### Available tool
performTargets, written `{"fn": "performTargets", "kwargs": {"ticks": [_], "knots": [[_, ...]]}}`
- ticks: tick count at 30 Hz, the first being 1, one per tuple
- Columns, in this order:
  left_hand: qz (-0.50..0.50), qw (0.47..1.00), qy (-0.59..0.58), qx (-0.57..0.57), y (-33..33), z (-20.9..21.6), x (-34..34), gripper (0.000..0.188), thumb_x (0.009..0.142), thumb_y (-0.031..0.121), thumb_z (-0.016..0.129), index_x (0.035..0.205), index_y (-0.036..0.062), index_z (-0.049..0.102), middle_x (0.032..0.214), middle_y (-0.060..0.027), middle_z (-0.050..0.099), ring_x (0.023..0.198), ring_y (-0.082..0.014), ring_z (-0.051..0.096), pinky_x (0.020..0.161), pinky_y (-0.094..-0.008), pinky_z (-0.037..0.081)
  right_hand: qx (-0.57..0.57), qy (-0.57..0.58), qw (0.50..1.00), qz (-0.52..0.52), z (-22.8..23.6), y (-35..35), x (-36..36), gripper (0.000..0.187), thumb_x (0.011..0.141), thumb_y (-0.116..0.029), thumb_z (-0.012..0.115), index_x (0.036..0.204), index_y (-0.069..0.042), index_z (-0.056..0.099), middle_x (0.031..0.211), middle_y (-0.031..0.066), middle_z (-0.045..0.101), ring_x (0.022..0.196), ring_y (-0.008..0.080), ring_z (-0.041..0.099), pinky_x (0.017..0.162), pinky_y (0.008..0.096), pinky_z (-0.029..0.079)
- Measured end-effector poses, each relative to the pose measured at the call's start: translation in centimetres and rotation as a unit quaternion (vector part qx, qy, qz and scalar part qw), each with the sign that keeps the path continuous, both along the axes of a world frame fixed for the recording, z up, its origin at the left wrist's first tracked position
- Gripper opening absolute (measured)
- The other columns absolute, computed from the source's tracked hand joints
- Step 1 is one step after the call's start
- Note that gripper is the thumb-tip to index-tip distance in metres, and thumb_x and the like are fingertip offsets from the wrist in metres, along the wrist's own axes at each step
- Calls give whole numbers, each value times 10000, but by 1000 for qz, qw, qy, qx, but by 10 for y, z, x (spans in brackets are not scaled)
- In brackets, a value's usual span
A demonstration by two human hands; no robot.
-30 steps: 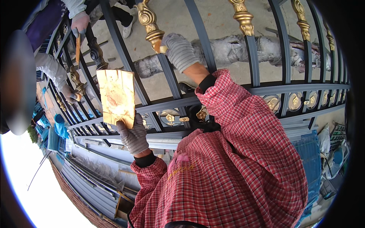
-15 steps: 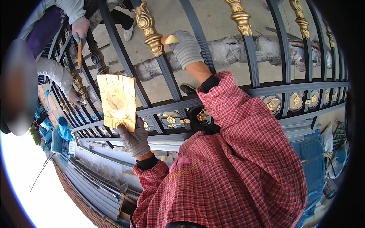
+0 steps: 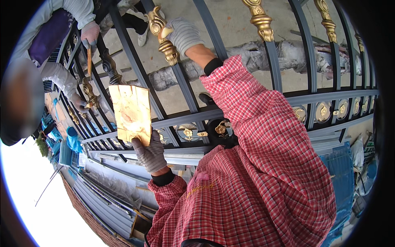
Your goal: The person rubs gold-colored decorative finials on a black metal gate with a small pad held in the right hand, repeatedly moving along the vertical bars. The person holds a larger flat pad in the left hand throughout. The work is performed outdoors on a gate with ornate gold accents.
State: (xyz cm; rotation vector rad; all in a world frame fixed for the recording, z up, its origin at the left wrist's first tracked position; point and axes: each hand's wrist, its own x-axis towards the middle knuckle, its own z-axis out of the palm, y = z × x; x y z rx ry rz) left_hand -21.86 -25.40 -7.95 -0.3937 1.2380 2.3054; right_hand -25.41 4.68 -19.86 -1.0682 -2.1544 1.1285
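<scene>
My gloved left hand (image 3: pixel 151 154) grips the lower edge of a flat yellowish board (image 3: pixel 131 111), its face smeared and shiny in the middle. Up at the fence, my gloved right hand (image 3: pixel 184 35) is closed around a small cream sponge-like piece (image 3: pixel 166 32). That piece touches the gold scrolled ornament (image 3: pixel 158 25) on a dark fence bar (image 3: pixel 185 84); my fingers hide most of it.
On the left a co-worker's gloved hand (image 3: pixel 89 33) holds a thin brown board (image 3: pixel 89 61); their other hand (image 3: pixel 79 102) is at another ornament. A plastic-wrapped bundle (image 3: pixel 247 55) lies behind the bars. Long metal profiles (image 3: pixel 98 197) are stacked below left.
My right hand has moved left and slightly up, bringing the cream piece onto the gold ornament. The board in my left hand has shifted a little right and down in view.
</scene>
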Motion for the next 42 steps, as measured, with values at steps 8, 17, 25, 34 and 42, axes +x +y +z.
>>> {"fn": "performTargets", "kwargs": {"ticks": [8,17,25,34,42], "knots": [[31,999,-10,-21,-5,-8,-1,450,748,192,604,1123,20,425,1032,-137,538,895,-268,535,754,-365,477,-166,55,981,-86,-1,0,11,314,634,-238,657,870,-43,587,788,172,589,712,315,573,651,375,446],[15,1000,-21,-2,-4,-8,0,440,759,205,594,1121,15,432,1031,-138,537,890,-261,540,751,-347,479,-101,-13,994,-41,0,28,-14,255,665,-262,616,825,-64,596,806,154,587,744,328,561,652,382,449],[27,999,-24,-9,-4,-11,1,449,753,214,601,1121,19,435,1030,-134,536,894,-262,535,738,-347,480,-70,-122,990,4,7,49,-33,259,699,-304,587,798,-65,611,752,165,584,743,350,554,651,397,448],[30,999,-19,-24,-12,-15,-1,416,768,228,581,1101,19,446,1027,-125,539,900,-261,524,761,-350,462,-103,-123,986,-37,-18,55,-49,298,686,-350,587,833,-92,612,775,154,592,751,321,563,621,408,451],[47,998,-15,-29,-15,-24,1,435,756,260,596,1098,34,452,1020,-112,547,873,-240,543,743,-335,476,-76,-141,985,-64,-31,68,-62,355,629,-372,644,831,-82,617,725,141,601,689,284,584,614,353,460]]}}
